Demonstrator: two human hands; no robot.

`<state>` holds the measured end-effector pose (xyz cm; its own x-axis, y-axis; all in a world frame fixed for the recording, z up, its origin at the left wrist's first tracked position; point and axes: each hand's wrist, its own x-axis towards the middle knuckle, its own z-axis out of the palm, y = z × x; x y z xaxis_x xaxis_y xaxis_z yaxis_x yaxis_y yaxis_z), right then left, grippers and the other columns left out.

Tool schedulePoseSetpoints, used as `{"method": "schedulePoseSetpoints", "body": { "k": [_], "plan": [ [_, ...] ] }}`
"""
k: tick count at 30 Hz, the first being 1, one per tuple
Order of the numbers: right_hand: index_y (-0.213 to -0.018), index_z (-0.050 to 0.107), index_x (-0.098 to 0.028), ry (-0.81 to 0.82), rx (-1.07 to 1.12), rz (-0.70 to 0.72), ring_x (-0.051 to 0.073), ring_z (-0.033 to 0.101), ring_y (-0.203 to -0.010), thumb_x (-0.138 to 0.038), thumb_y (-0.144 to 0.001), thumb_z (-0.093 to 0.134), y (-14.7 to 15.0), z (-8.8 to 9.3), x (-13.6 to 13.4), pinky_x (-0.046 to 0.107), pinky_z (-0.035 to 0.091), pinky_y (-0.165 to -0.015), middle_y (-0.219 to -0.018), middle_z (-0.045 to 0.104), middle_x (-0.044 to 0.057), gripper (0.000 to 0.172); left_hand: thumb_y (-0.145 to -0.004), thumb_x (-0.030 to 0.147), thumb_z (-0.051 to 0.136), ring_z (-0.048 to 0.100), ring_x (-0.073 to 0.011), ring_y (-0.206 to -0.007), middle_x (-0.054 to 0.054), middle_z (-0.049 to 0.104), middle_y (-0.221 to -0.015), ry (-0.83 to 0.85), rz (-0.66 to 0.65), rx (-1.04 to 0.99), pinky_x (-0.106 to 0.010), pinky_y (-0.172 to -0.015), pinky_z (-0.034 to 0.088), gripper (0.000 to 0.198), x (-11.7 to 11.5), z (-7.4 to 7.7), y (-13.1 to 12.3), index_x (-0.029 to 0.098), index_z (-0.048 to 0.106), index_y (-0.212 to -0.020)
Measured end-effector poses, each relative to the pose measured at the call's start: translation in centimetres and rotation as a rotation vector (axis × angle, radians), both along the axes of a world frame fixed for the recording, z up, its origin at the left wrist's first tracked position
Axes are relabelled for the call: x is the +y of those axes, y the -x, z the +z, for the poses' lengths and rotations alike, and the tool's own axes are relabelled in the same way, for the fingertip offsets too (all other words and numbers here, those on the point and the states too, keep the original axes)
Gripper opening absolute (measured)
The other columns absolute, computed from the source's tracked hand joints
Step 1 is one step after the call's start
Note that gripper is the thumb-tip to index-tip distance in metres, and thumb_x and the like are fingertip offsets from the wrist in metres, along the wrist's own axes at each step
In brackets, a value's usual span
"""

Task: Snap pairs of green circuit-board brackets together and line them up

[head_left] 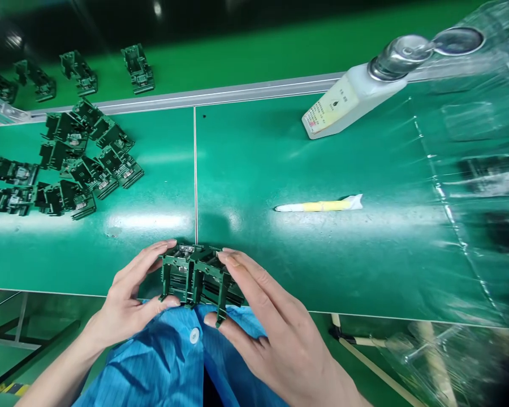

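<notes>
Fingers [241, 271] of both hands wrapped partly open round 1 green plastic module block [195, 277], left hand [125, 302] and right hand [271, 333] holding its sides over the near edge of the green counter [254, 169]. Can't tell if block is 1 unit or 2 joined; fingers hide parts. Upper left: 4 modules [138, 69] beyond metal rail [237, 92], about 10 overlapping modules [89, 161] nearer, some cut off by frame. 1 white pump bottle [343, 104], label text unreadable. 1 white-yellow stick [318, 206], kind unclear.
</notes>
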<state>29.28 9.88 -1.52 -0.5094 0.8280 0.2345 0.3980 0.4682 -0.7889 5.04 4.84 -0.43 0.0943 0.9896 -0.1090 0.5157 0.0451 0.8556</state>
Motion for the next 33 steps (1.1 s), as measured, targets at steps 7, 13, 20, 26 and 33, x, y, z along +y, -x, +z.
{"method": "schedulePoseSetpoints", "body": {
  "k": [7, 13, 20, 26, 33],
  "plan": [
    [-0.158, 0.027, -0.022, 0.117, 0.093, 0.013, 0.027, 0.06, -0.128, -0.024, -0.095, 0.062, -1.0, -1.2, -0.5, 0.042, 0.055, -0.107, -0.138, 0.061, 0.012, 0.072, -0.084, 0.022, 0.074, 0.055, -0.0193, -0.134, -0.009, 0.06, -0.143, -0.07, -0.097, 0.137, -0.028, -0.109, 0.049, 0.073, 0.3, 1.0, -0.4, 0.026, 0.041, -0.149],
    [-0.154, 0.034, -0.023, 0.197, 0.169, 0.01, 0.026, 0.059, -0.129, -0.025, -0.092, 0.067, -1.4, -2.1, -0.8, 0.041, 0.054, -0.108, -0.139, 0.061, 0.012, 0.07, -0.084, 0.025, 0.074, 0.056, -0.0198, -0.133, -0.01, 0.061, -0.14, -0.09, -0.147, 0.23, -0.028, -0.108, 0.051, 0.071, 0.6, 1.7, -0.8, 0.024, 0.043, -0.148],
    [-0.147, 0.044, -0.025, 0.31, 0.192, -0.027, 0.026, 0.066, -0.118, -0.03, -0.086, 0.074, -1.1, -1.7, -0.6, 0.04, 0.058, -0.101, -0.131, 0.066, 0.01, 0.068, -0.083, 0.035, 0.075, 0.066, -0.0203, -0.116, -0.008, 0.069, -0.127, -0.071, -0.136, 0.294, -0.027, -0.094, 0.059, 0.067, 1.0, 2.1, -0.7, 0.027, 0.048, -0.144],
    [-0.143, 0.049, -0.024, 0.338, 0.204, -0.026, 0.025, 0.068, -0.113, -0.037, -0.084, 0.077, -1.4, -0.9, -0.3, 0.04, 0.06, -0.097, -0.125, 0.069, 0.01, 0.066, -0.085, 0.044, 0.072, 0.072, -0.0194, -0.1, -0.009, 0.071, -0.121, -0.066, -0.155, 0.334, -0.029, -0.087, 0.062, 0.063, 1.3, 2.9, -0.7, 0.028, 0.049, -0.142],
    [-0.142, 0.049, -0.023, 0.246, 0.196, -0.013, 0.025, 0.068, -0.114, -0.031, -0.084, 0.076, -1.5, 0.5, 0.0, 0.038, 0.06, -0.098, -0.126, 0.068, 0.01, 0.064, -0.086, 0.043, 0.07, 0.071, -0.0233, -0.107, -0.011, 0.07, -0.122, -0.144, -0.183, 0.336, -0.033, -0.088, 0.063, 0.06, 1.3, 3.4, -0.7, 0.025, 0.049, -0.139]
  ]
}}
